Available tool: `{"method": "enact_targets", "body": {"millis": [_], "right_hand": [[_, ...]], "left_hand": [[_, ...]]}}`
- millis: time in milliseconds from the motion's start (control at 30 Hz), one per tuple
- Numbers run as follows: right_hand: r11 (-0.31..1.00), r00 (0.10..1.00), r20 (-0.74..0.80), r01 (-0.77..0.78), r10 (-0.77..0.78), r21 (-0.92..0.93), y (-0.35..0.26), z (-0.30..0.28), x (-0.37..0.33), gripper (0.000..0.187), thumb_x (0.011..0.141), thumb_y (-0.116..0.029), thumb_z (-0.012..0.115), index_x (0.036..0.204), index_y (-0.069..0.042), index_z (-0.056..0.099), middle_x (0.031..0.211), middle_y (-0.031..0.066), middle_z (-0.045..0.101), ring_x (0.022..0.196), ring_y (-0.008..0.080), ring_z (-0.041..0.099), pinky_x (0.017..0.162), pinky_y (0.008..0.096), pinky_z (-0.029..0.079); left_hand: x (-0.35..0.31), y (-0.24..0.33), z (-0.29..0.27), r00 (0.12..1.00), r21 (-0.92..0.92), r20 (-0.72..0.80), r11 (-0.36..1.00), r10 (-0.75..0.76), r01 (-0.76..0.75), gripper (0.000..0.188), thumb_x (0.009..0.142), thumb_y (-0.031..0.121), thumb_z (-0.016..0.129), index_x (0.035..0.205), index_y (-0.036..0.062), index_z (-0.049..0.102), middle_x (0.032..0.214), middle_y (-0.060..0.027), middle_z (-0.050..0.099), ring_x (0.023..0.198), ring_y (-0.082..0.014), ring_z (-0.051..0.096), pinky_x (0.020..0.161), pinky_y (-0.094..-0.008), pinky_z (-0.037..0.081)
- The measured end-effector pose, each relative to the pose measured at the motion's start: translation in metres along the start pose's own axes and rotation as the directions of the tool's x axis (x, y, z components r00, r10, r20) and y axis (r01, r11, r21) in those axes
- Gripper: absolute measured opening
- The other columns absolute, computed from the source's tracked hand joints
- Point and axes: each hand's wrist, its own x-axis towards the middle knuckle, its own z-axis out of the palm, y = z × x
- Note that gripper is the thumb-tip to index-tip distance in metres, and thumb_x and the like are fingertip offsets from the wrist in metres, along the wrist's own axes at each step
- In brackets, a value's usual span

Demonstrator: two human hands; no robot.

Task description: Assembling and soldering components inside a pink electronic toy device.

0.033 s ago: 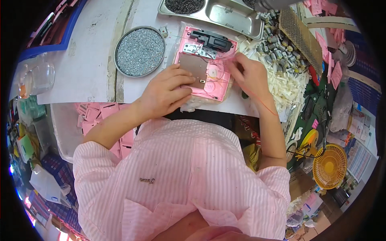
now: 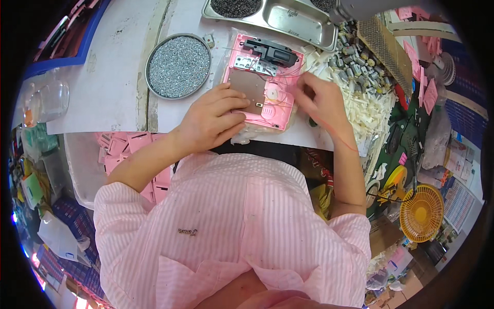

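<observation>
A pink plastic casing (image 2: 268,119) lies open-side up on a clear plastic bag in front of me. Inside it are a black plastic module (image 2: 271,51), a silvery metal strip (image 2: 253,65), a brown circuit board (image 2: 244,86), a white round part (image 2: 272,93) and several thin red wires. My left hand (image 2: 212,114) lies over the casing's left side, fingers extended onto the board. At the right edge, my right hand (image 2: 325,101) pinches at a thin red wire (image 2: 346,144), whose tail trails across my wrist. The fingertips are partly hidden.
Left of the casing stands a round metal dish (image 2: 179,67) of small screws. Behind is a steel tray (image 2: 298,23) with compartments. Small motors (image 2: 363,64) and white plastic pieces (image 2: 365,116) are heaped at right. A bin (image 2: 85,165) of pink parts is at lower left.
My right hand has shifted slightly right, and the wire tail over the wrist has moved with it. My left hand and the casing stay in place.
</observation>
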Motion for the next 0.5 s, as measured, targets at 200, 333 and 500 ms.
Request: {"method": "enact_targets", "body": {"millis": [200, 333, 500], "right_hand": [[0.957, 0.930, 0.324, -0.236, 0.173, 0.168, -0.032, -0.016, -0.027, 0.066, 0.074, -0.029, 0.085, 0.132, -0.010, 0.057, 0.065, 0.0075, 0.059, 0.058, 0.0188, 0.060, 0.056, 0.0332, 0.046], [0.951, 0.964, 0.170, -0.237, 0.205, 0.198, -0.050, -0.005, -0.021, 0.050, 0.078, -0.029, 0.083, 0.118, -0.009, 0.063, 0.065, 0.0083, 0.060, 0.058, 0.0191, 0.061, 0.056, 0.0322, 0.047], [0.935, 0.959, 0.118, 0.216, -0.257, 0.281, -0.073, 0.005, -0.038, 0.013, 0.082, -0.016, 0.074, 0.093, -0.011, 0.069, 0.080, 0.0055, 0.066, 0.070, 0.0235, 0.065, 0.061, 0.0338, 0.051]], "left_hand": [[-0.001, 0.003, 0.010, 0.999, -0.030, -0.014, 0.999, -0.034, 0.033, 0.019, 0.078, 0.010, 0.076, 0.096, 0.0061, 0.069, 0.121, -0.0103, 0.068, 0.118, -0.0315, 0.062, 0.110, -0.0530, 0.043], [0.006, 0.011, 0.014, 0.997, -0.032, -0.045, 0.998, -0.056, 0.054, 0.021, 0.078, 0.009, 0.076, 0.097, 0.0060, 0.069, 0.115, -0.0103, 0.068, 0.112, -0.0312, 0.063, 0.105, -0.0527, 0.045], [0.031, 0.034, 0.015, 0.986, -0.035, -0.060, 0.988, -0.153, 0.151, 0.023, 0.078, 0.011, 0.073, 0.100, 0.0061, 0.069, 0.101, -0.0072, 0.064, 0.098, -0.0268, 0.062, 0.090, -0.0441, 0.047]]}}
